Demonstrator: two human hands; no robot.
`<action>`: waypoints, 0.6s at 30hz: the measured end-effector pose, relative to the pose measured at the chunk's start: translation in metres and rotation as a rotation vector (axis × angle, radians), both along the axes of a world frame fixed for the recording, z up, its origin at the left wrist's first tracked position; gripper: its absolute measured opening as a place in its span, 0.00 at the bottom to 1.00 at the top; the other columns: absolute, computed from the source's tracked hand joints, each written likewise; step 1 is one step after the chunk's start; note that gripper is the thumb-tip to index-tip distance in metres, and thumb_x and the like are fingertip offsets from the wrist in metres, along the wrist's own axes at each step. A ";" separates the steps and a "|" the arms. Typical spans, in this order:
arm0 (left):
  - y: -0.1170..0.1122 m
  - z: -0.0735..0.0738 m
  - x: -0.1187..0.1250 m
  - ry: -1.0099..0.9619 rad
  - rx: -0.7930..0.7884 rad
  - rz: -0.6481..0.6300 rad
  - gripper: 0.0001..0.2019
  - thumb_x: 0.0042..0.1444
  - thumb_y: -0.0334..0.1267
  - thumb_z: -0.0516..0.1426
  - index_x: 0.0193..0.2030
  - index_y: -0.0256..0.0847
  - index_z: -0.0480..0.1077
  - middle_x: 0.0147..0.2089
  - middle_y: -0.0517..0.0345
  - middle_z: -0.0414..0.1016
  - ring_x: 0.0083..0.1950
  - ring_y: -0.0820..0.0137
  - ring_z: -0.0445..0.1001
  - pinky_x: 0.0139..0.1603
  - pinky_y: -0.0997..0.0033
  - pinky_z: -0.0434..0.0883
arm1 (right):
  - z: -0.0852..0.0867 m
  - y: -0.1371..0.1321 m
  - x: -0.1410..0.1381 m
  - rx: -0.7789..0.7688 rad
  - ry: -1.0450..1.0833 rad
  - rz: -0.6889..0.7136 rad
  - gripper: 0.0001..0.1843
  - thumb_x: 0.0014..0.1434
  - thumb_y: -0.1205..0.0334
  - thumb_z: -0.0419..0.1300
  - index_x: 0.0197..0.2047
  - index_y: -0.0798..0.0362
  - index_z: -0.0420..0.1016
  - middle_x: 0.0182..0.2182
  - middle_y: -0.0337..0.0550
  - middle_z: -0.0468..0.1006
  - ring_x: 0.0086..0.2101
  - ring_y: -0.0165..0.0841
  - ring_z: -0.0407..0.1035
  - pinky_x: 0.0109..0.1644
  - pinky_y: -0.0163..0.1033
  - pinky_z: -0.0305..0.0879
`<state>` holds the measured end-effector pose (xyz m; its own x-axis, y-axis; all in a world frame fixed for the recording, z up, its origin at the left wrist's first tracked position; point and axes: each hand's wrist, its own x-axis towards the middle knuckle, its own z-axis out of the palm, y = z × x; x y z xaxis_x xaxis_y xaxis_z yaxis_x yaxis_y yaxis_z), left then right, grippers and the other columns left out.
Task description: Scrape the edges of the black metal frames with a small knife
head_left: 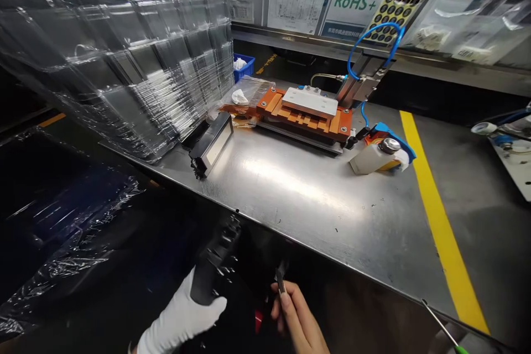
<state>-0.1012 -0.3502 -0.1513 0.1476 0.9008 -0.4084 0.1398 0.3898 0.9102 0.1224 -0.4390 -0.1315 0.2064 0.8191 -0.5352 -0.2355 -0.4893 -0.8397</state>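
My left hand (180,312), in a white glove, is closed around the lower end of a long black plastic part (205,276). The far end of that part is ribbed and smeared by motion, just off the table's front edge. My bare right hand (296,310) pinches a slim knife-like tool (281,279) that points up and away; its tip is blurred, so its exact kind is unclear. A gap separates the tool from the black part. On the metal table, a black housing with a pale strip (213,146) lies near the left edge.
Stacked clear plastic trays (166,61) rise at the left. An orange fixture with a silver plate (309,102) stands at the back, beside a white bottle (373,157). Yellow tape (435,215) crosses the metal table (307,204). A green-handled screwdriver (443,326) lies at front right.
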 end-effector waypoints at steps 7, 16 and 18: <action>-0.015 -0.004 0.000 0.549 0.634 -0.332 0.36 0.43 0.42 0.70 0.62 0.56 0.71 0.58 0.52 0.73 0.55 0.50 0.74 0.57 0.59 0.75 | 0.023 0.027 0.032 0.143 -0.286 0.343 0.30 0.62 0.31 0.53 0.51 0.47 0.72 0.41 0.43 0.72 0.42 0.36 0.67 0.45 0.39 0.64; -0.020 -0.006 -0.002 0.449 0.392 -0.187 0.26 0.37 0.41 0.74 0.48 0.50 0.79 0.51 0.48 0.76 0.52 0.46 0.74 0.50 0.59 0.75 | 0.019 0.026 0.027 0.308 -0.521 0.339 0.29 0.65 0.34 0.51 0.31 0.53 0.65 0.29 0.39 0.67 0.33 0.31 0.62 0.39 0.38 0.55; -0.020 -0.002 0.001 0.415 0.408 -0.201 0.21 0.40 0.40 0.73 0.44 0.48 0.79 0.47 0.49 0.77 0.48 0.50 0.76 0.43 0.63 0.76 | 0.016 0.024 0.026 0.352 -0.503 0.283 0.28 0.63 0.32 0.52 0.38 0.51 0.70 0.34 0.40 0.70 0.36 0.32 0.64 0.41 0.38 0.58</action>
